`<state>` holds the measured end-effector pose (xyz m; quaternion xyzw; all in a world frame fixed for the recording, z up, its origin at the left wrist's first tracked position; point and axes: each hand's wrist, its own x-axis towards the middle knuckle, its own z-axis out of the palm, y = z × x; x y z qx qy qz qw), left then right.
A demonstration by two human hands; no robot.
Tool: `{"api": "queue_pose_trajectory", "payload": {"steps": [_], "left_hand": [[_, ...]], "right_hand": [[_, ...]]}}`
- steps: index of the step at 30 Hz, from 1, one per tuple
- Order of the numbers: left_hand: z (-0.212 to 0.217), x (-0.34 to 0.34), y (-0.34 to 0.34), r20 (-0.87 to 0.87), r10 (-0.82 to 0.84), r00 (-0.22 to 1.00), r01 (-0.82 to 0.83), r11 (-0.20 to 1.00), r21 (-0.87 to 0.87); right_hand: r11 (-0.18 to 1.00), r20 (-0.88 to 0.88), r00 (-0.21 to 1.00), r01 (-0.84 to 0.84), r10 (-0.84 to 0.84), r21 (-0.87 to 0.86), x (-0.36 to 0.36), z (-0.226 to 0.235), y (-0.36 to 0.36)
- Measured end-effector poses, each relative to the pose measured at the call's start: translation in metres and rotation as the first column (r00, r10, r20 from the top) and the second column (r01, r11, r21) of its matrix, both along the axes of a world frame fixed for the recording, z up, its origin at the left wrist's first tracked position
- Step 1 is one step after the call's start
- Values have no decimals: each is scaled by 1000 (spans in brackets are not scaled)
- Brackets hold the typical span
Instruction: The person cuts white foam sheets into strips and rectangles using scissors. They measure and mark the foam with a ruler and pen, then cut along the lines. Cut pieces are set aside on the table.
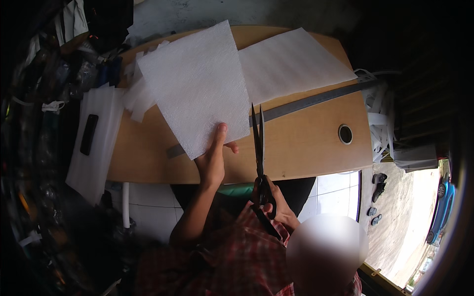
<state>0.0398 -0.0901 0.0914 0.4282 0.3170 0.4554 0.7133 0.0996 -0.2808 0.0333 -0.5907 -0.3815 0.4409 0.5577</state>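
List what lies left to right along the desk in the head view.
Black phone → left hand on foam sheet → scissors in right hand → desk hole → white strips off the desk edge.

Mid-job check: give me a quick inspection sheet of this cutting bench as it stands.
Surface: wooden table with a round hole.
Job's things: white foam sheet; scissors; long grey ruler lying under the sheet.
Clutter: second foam sheet; foam strips; offcuts off the right edge.
Hands: left hand pinches the sheet's near edge; right hand grips the scissors, blades nearly closed.
Cables: nothing seen.
Surroundings: tiled floor; dark clutter at left.
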Motion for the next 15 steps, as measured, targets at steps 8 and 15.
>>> {"api": "queue_pose_trajectory", "payload": {"steps": [8, 15], "left_hand": [[-8, 7, -6, -23, 11, 1000, -12, 1000, -4], [-15, 10, -13, -125, 76, 989, -73, 997, 34]], "right_hand": [[992, 73, 997, 39, -31, -117, -16, 16, -1], [995, 105, 994, -7, 17, -96, -15, 16, 2]]}}
